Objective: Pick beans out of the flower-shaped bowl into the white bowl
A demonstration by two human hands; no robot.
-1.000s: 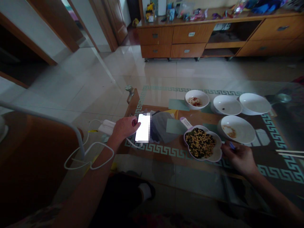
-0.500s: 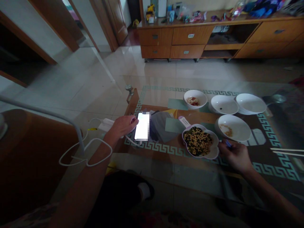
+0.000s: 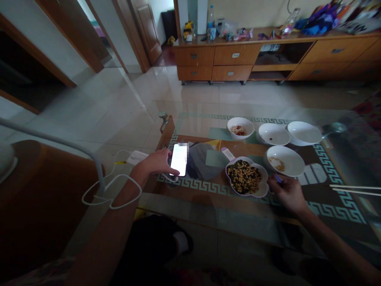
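Note:
My left hand [image 3: 157,162] grips a phone [image 3: 179,159] by its left side, with the thumb across the lower screen. The screen glows white, and a white cable [image 3: 170,177] runs from its lower end. My right hand [image 3: 289,194] is closed around a small blue stick-like thing [image 3: 278,178], mostly hidden by the fingers. Those fingers are at the right rim of a flower-shaped, purple-edged dish [image 3: 263,188] holding yellowish beans or kernels [image 3: 244,177] and dark greens. Just behind this hand stands a white bowl [image 3: 293,161] with some food scraps inside.
On the glass table [image 3: 205,214] are a white bowl [image 3: 240,135] with reddish food and two more white bowls [image 3: 273,140]. Chopsticks [image 3: 354,190] lie at the right. A grey metal tube [image 3: 59,137] curves down at the left. A wooden cabinet [image 3: 196,55] stands across the floor.
My left thumb has moved down from the phone's upper left edge to its lower screen. My right hand stays by the dish with the blue thing. The view has shifted slightly.

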